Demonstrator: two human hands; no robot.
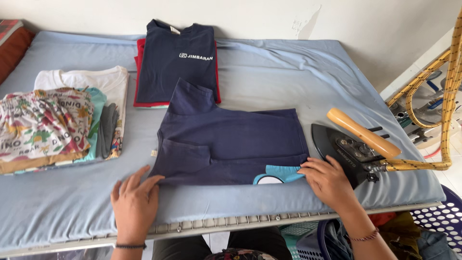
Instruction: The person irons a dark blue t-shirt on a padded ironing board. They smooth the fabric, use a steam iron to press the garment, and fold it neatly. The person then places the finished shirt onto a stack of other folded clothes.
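Head view. Padded worktop under a pale blue cloth cover (269, 62), near edge a metal rail along the bottom, far edge against a cream wall. Bare cover along the front left corner and across the far right: open room there. Right edge crowded by a black flat iron with a tan wooden handle (353, 144) and a yellow braided cord (447, 96) looping off the side.

Folded dark navy cotton T-shirt (231, 142) lying flat at centre front, sleeve tucked over its left part, a light blue and white printed patch (278, 175) showing at its lower right corner.

Left hand (134, 202) laid flat, fingers spread, tips pressing the shirt's lower left corner; nothing clasped in that grip. Right hand (327, 180) resting on the lower right corner beside the patch, fingertips seeming to nip the hem, though whether pinched or merely pressed cannot be told; back of the hand just beside the iron's tip.

Behind: a second folded navy shirt on red cloth (178, 60). At left: a stack of folded patterned and white garments (62, 123), well apart from both hands.
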